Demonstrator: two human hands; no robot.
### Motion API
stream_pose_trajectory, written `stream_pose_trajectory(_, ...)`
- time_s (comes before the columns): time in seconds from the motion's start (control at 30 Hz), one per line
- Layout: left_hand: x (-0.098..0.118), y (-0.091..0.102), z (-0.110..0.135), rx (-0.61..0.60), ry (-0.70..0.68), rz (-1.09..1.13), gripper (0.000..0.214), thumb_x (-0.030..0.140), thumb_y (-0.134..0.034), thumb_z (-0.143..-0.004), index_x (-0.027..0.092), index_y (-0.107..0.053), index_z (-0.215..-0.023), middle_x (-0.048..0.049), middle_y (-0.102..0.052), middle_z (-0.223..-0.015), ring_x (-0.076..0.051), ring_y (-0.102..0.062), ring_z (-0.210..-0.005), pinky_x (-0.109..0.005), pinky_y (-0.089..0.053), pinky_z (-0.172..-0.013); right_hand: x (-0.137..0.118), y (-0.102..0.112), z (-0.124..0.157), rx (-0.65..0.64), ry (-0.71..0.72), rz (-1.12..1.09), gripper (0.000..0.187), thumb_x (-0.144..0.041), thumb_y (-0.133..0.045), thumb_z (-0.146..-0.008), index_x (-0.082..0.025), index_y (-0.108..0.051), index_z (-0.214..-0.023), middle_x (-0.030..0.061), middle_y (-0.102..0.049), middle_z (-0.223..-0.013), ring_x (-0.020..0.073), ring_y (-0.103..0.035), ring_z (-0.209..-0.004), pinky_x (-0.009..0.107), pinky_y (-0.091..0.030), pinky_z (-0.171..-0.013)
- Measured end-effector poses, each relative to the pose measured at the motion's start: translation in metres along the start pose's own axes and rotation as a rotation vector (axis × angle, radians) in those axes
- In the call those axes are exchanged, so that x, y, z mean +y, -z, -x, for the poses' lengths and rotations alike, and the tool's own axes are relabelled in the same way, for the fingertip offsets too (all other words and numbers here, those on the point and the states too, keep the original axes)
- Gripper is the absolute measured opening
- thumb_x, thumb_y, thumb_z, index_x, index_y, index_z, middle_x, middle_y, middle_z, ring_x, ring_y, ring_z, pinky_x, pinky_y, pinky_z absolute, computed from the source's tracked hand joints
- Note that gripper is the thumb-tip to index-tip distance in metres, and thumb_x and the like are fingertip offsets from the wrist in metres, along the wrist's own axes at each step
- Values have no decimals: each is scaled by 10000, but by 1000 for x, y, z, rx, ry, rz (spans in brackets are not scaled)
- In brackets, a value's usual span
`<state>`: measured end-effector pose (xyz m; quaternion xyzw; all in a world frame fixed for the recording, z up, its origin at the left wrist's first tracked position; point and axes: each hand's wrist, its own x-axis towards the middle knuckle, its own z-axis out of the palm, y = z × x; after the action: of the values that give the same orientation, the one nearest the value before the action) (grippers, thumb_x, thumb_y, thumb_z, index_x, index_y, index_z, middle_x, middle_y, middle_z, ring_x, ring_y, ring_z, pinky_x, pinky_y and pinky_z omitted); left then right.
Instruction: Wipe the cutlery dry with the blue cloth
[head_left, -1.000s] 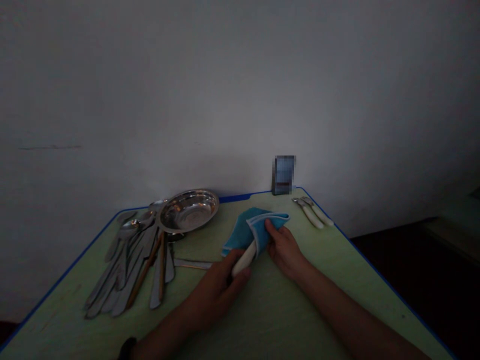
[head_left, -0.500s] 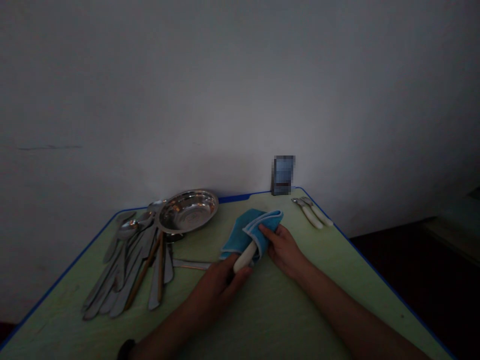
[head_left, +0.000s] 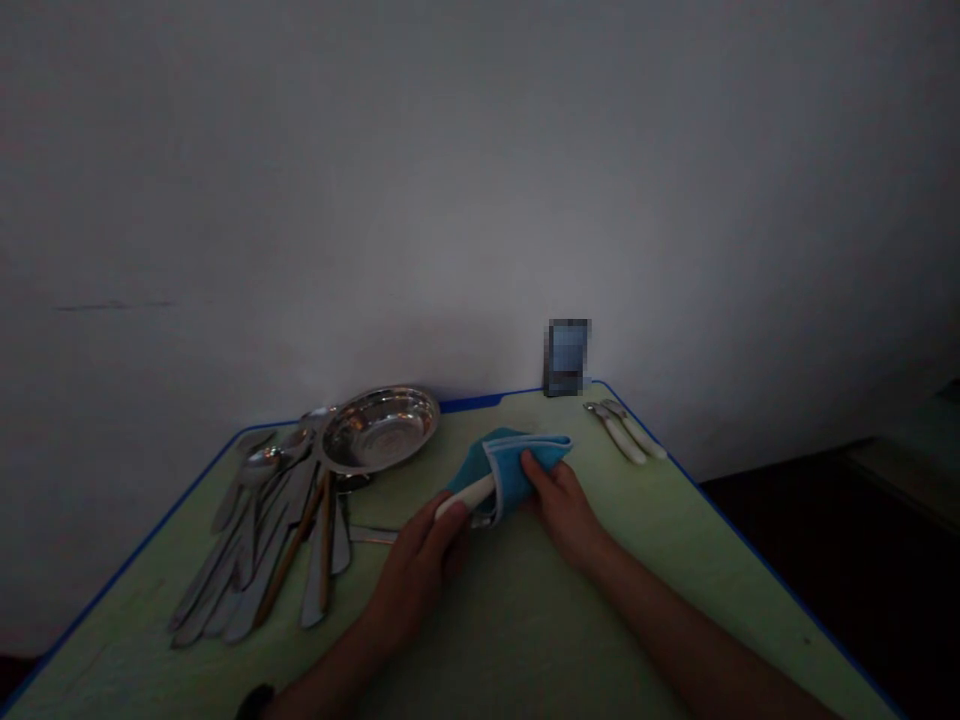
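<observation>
My left hand [head_left: 427, 548] is closed round a pale, cream-coloured handle [head_left: 474, 494] of a utensil. The far end of that utensil disappears into a folded blue cloth [head_left: 516, 476] with light edging, so its kind is hidden. My right hand [head_left: 564, 508] grips the cloth from the right, thumb on top, wrapping it about the utensil. Both hands are above the middle of the table. Two utensils with similar cream handles [head_left: 624, 438] lie side by side near the right back edge.
A shiny metal bowl [head_left: 381, 430] sits at the back left, tilted. Several spoons and other metal cutlery pieces [head_left: 259, 540] lie piled left of it, with wooden-looking sticks among them. A pixelated phone-like object [head_left: 567, 358] leans on the wall [head_left: 480, 180]. The green table [head_left: 585, 640] has blue edging.
My left hand has drawn slightly left with the handle, showing more of it outside the cloth. The cloth has folded over further under my right hand. The view has shifted slightly.
</observation>
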<state>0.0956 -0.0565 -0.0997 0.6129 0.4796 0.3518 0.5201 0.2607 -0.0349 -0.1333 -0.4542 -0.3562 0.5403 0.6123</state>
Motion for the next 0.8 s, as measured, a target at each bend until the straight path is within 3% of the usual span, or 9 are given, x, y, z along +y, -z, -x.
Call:
stream_pose_trajectory(0.1,0,1,0,-3,-24,-18,288,409,-378,-836,177,-464,-689,55,-399,-532,-102,-363,-471,-204,-288,-435,-2,-3,-6,-23,89,67,233,-361,-603,-708,-173,-631,-843,10,-653,-804,152,-573,-755,283,-434,-721)
stream_pose_trajectory(0.2,-4,1,1,-41,-94,-133,250,386,-394,-844,172,-517,-880,43,-446,-581,-118,-415,-522,-216,-330,-481,1,-7,-16,-4,159,12,200,-258,-617,-680,-172,-631,-860,12,-664,-851,165,-579,-823,309,-412,-808)
stream_pose_trajectory(0.33,-10,1,1,111,-152,-109,350,363,-347,-870,225,-304,-1188,58,-444,-642,-117,-446,-542,-230,-411,-531,10,-8,-23,25,169,-61,152,-167,-582,-649,-181,-617,-796,-11,-657,-774,143,-577,-727,303,-426,-772)
stream_pose_trajectory(0.57,-9,4,2,200,-266,-130,242,318,-411,-837,219,-402,-1058,6,-533,-828,-101,-513,-588,-232,-462,-538,13,-7,-22,15,142,-112,199,-224,-630,-650,-193,-636,-847,10,-674,-851,160,-593,-794,332,-422,-822)
stream_pose_trajectory(0.8,-9,2,3,227,-224,-234,218,362,-521,-754,186,-460,-867,37,-516,-631,-123,-503,-501,-240,-413,-467,-5,-10,-16,-44,-16,-308,223,-271,-697,-622,-169,-640,-812,10,-684,-778,152,-614,-711,300,-463,-726)
